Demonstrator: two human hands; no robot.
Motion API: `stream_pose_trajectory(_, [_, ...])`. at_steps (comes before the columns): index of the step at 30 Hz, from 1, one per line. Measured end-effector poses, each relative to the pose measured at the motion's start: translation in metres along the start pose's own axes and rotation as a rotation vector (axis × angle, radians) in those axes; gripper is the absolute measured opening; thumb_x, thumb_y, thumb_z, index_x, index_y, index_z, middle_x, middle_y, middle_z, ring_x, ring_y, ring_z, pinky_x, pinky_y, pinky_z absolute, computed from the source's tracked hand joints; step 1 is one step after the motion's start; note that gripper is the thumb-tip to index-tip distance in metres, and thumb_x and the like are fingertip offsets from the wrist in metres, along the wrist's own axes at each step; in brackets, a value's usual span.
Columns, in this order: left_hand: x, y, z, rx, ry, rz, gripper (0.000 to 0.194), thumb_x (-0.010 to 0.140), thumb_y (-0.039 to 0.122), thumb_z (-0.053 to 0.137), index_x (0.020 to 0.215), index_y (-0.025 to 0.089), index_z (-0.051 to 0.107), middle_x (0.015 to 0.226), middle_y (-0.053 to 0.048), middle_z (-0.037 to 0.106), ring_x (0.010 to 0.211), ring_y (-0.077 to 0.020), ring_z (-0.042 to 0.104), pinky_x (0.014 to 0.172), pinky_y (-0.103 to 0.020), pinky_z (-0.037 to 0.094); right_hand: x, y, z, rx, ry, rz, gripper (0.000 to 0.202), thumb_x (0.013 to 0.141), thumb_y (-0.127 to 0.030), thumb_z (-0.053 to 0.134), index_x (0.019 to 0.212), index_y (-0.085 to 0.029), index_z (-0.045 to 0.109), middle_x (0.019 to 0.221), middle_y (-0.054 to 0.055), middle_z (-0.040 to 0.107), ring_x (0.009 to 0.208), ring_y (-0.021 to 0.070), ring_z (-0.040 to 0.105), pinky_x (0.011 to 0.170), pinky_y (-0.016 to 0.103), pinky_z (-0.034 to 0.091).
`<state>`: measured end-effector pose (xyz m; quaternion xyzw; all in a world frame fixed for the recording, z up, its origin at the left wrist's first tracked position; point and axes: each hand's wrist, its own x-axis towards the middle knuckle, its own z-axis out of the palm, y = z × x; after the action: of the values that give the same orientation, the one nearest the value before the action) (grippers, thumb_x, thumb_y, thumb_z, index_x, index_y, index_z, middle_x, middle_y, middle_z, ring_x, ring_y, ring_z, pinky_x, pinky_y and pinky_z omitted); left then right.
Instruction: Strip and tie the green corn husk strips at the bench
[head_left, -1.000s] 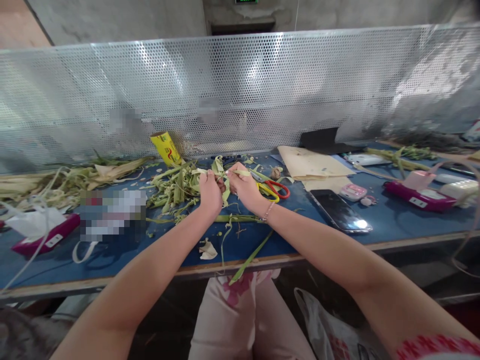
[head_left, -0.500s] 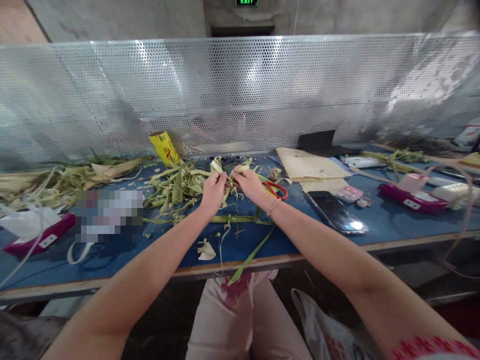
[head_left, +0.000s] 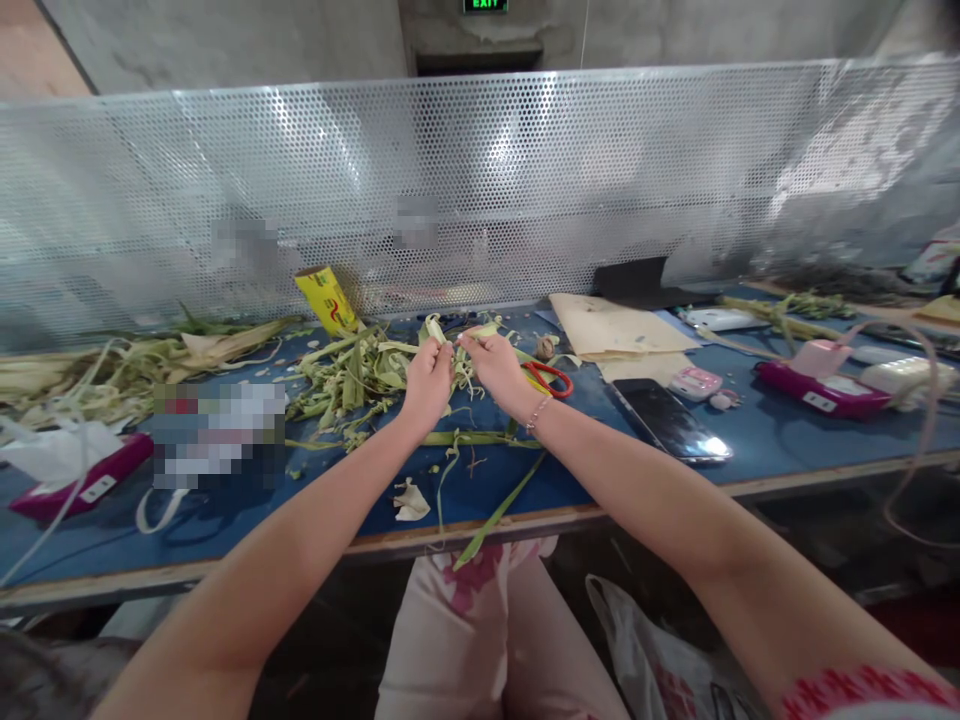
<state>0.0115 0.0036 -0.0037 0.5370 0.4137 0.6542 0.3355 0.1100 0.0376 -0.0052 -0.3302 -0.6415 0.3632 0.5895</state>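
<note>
Over the middle of the blue table, my left hand pinches a pale green leaf strip, whose curled end rises above the fingers. My right hand, wearing a bracelet, is closed with thumb and finger almost against the left fingertips. What its pinch holds is too small to name. Thin fibres hang below the hands. A heap of cut leaf and stalk pieces lies left of my left hand. Beside my right wrist are red looped handles, probably of scissors. One long green leaf hangs over the front edge.
A yellow tube stands tilted before the perforated metal screen. Rightward lie brown paper, a phone and a magenta power strip with a cable. Dried leaves and another magenta strip are at left.
My right hand has turned slightly, and its fingertips now show higher, close by the left ones. The left hand keeps its pinch. The view has shifted a little.
</note>
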Motion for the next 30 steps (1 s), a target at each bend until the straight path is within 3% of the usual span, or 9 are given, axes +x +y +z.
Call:
stream_pose_trajectory(7, [-0.002,0.006,-0.001,-0.056,-0.1,-0.119,0.022,0.074,0.035,0.053,0.066,0.019,0.04,0.038,0.011,0.022,0.03,-0.0027,0.018,0.034,-0.016,0.011,-0.002,0.003,0.002,0.247,-0.076,0.186,0.016,0.074,-0.033,0.052,0.072,-0.018,0.05,0.038,-0.011,0.028,0.033,0.0043,0.022,0.035,0.019,0.018])
stream_pose_trajectory(10, [0.004,0.005,-0.01,-0.09,-0.115,-0.127,0.018,0.071,0.028,0.053,0.06,0.017,0.045,0.039,0.007,0.035,0.033,-0.004,0.027,0.035,-0.017,0.018,-0.006,-0.003,0.0,0.482,-0.206,0.328,0.018,0.075,-0.033,0.053,0.068,-0.019,0.046,0.037,-0.011,0.029,0.029,0.0033,0.02,0.032,0.018,0.014])
stream_pose_trajectory(12, [0.011,0.003,-0.017,-0.099,-0.118,-0.134,0.014,0.069,0.021,0.047,0.057,0.015,0.051,0.047,0.001,0.047,0.041,-0.0071,0.04,0.039,-0.019,0.029,-0.007,-0.007,-0.002,0.624,-0.271,0.43,0.022,0.076,-0.034,0.053,0.065,-0.019,0.042,0.036,-0.011,0.029,0.028,0.0025,0.02,0.031,0.016,0.014])
stream_pose_trajectory(14, [0.016,0.001,-0.024,-0.088,-0.132,-0.089,0.015,0.063,0.013,0.043,0.054,0.014,0.054,0.051,-0.001,0.052,0.047,-0.0089,0.044,0.045,-0.021,0.035,-0.006,-0.011,-0.006,0.73,-0.26,0.497,0.022,0.08,-0.032,0.05,0.065,-0.018,0.042,0.035,-0.012,0.028,0.027,0.0019,0.019,0.031,0.015,0.015])
stream_pose_trajectory(16, [0.018,0.0,-0.027,-0.057,-0.215,-0.068,0.017,0.059,0.01,0.043,0.062,0.014,0.06,0.064,-0.003,0.059,0.06,-0.011,0.051,0.055,-0.022,0.041,-0.004,-0.013,-0.009,0.801,-0.211,0.54,0.021,0.084,-0.029,0.044,0.066,-0.018,0.042,0.033,-0.012,0.025,0.027,0.0019,0.017,0.031,0.014,0.015])
stream_pose_trajectory(20, [0.015,-0.002,-0.024,0.076,-0.284,0.038,0.022,0.057,0.011,0.057,0.078,0.015,0.06,0.077,-0.002,0.061,0.074,-0.0117,0.055,0.071,-0.025,0.043,-0.001,-0.013,-0.011,0.845,-0.155,0.614,0.024,0.088,-0.025,0.037,0.065,-0.017,0.041,0.031,-0.012,0.022,0.026,0.0024,0.017,0.029,0.013,0.014])
stream_pose_trajectory(26, [0.011,-0.002,-0.02,0.137,-0.354,0.117,0.035,0.053,0.021,0.071,0.082,0.016,0.052,0.076,-0.001,0.058,0.071,-0.0107,0.055,0.069,-0.025,0.044,-0.001,-0.009,-0.007,0.827,-0.104,0.694,0.032,0.088,-0.022,0.033,0.056,-0.018,0.029,0.031,-0.01,0.025,0.026,0.0021,0.019,0.028,0.013,0.016])
stream_pose_trajectory(30, [0.008,-0.002,-0.016,0.09,-0.236,0.078,0.023,0.062,0.029,0.065,0.073,0.016,0.05,0.066,0.002,0.055,0.063,-0.0091,0.053,0.065,-0.025,0.044,-0.004,-0.011,-0.002,0.766,-0.088,0.682,0.03,0.087,-0.021,0.036,0.057,-0.018,0.03,0.032,-0.01,0.027,0.025,0.0023,0.021,0.029,0.013,0.015])
